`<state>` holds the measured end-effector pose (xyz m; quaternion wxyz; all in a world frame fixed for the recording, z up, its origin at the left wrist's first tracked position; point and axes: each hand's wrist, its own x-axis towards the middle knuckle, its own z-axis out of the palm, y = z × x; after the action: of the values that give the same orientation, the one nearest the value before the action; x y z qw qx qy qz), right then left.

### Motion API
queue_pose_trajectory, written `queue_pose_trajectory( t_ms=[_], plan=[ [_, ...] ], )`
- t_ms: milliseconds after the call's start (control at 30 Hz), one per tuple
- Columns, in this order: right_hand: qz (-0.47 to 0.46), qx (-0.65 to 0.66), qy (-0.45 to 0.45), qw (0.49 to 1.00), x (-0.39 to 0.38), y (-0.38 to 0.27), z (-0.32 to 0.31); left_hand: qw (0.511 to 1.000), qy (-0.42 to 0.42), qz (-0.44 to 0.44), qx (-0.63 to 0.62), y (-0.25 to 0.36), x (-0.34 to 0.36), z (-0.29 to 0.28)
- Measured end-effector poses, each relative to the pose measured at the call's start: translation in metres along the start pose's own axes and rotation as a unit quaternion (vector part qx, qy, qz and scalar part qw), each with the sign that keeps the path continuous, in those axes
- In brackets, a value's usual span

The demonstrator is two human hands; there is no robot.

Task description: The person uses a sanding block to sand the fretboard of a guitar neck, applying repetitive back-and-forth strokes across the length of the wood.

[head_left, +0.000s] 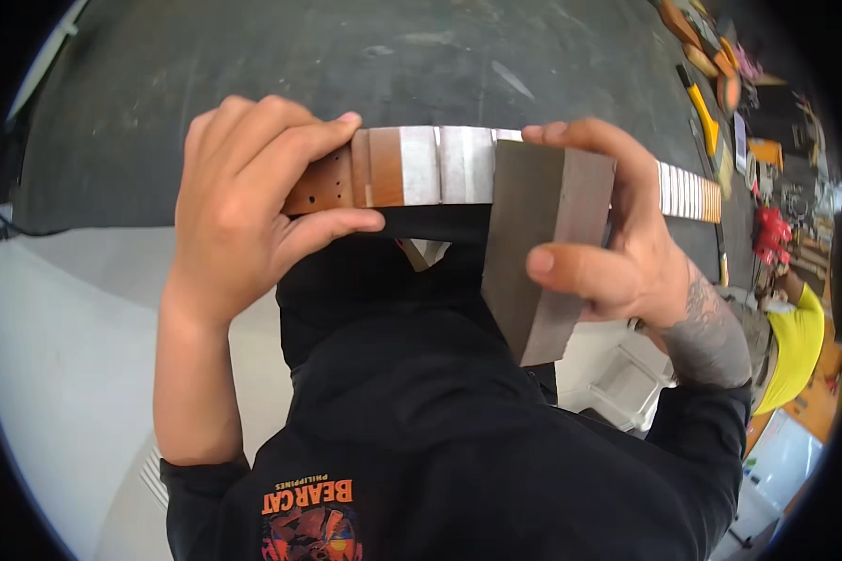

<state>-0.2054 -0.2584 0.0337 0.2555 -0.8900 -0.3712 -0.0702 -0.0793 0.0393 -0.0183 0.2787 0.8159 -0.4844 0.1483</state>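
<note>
A long wooden guitar neck, with silvery strips across it and small holes at its left end, lies along the near edge of the dark workbench. My left hand grips the left end, fingers over the top and thumb along the lower side. My right hand holds a large dark grey-brown rectangular block across the neck, thumb pressed on its face and fingers behind it. The block hides part of the neck; whether the two touch I cannot tell.
The bench top extends beyond the neck. Yellow-handled tools and wooden pieces lie at its right end. A person in a yellow top is at the far right, beside cluttered red and metal items. A white chair stands below the bench.
</note>
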Motion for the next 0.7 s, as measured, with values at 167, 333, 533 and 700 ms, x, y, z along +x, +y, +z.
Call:
queue_pose_trajectory(
  t_ms=[167, 333, 533, 700],
  plan=[
    [-0.003, -0.079, 0.010, 0.997, 0.033, 0.074, -0.025, 1.000, 0.007, 0.007, 0.000, 0.000, -0.003, -0.001],
    [-0.061, -0.051, -0.016, 0.997, 0.040, 0.067, -0.022, 1.000, -0.007, 0.011, -0.001, -0.001, -0.004, -0.001],
    [-0.079, -0.060, -0.023, 0.995, 0.038, 0.061, -0.028, 1.000, -0.009, -0.006, -0.024, -0.002, -0.002, 0.001],
    [-0.150, -0.115, -0.022, 0.982, 0.031, 0.070, -0.016, 1.000, -0.019, 0.011, -0.009, -0.001, -0.001, -0.001]
  ],
)
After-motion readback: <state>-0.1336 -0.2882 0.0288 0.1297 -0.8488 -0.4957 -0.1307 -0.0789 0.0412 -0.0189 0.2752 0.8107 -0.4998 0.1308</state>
